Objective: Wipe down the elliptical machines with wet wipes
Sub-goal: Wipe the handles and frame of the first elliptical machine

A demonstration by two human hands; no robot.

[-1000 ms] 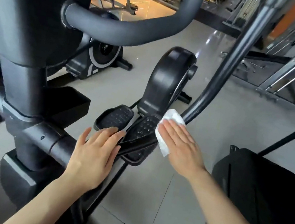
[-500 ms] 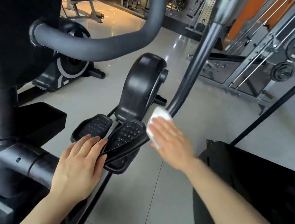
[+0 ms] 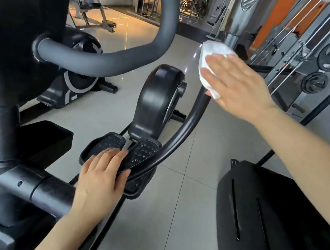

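Right hand (image 3: 236, 86), upper centre-right of frame, fingers straight and flat, presses a white wet wipe (image 3: 211, 63) against the black curved bar (image 3: 183, 128) of the elliptical. Left hand (image 3: 101, 177), lower centre, fingers straight, rests on the bar beside the pedals (image 3: 144, 152).

I see open floor (image 3: 205, 154) right of the swing arm (image 3: 182, 132); flywheel housing (image 3: 157, 101) crowds its left.

The left hand (image 3: 102, 176) lay near and low, fingers straight — the right hand (image 3: 236, 86) reached farther, raised, fingers flat.
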